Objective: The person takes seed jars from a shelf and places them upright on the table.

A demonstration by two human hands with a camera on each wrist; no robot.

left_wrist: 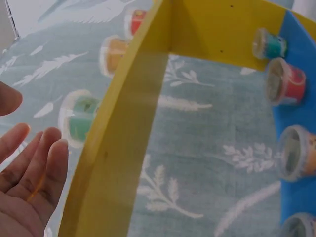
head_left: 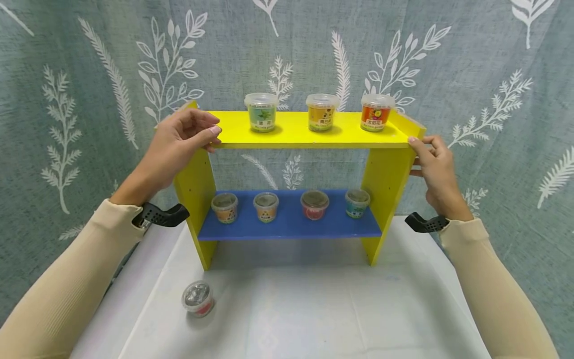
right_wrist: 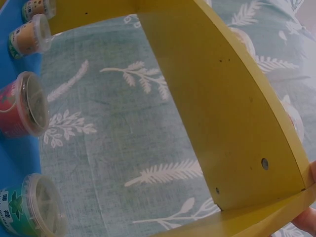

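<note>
A yellow two-tier shelf point(head_left: 291, 145) stands upright with a blue lower board point(head_left: 287, 230). My right hand point(head_left: 436, 167) grips its upper right corner, thumb on the front edge and fingers beside the outer side; the right wrist view shows only bits of that hand. Over the top left corner is my left hand point(head_left: 186, 133), holding nothing, its fingers loosely bent and apart from the cups in the left wrist view. Along the top board sit a green-labelled cup point(head_left: 262, 113), a yellow-labelled cup point(head_left: 321, 113) and an orange-red cup point(head_left: 376, 113), all with clear lids.
Several small lidded cups line the blue board, among them a red-labelled one point(head_left: 315, 205) and a teal one point(head_left: 357, 203). Another red-labelled cup point(head_left: 198, 299) lies tilted on the white table point(head_left: 323, 309), front left. A leaf-patterned curtain point(head_left: 287, 45) hangs behind.
</note>
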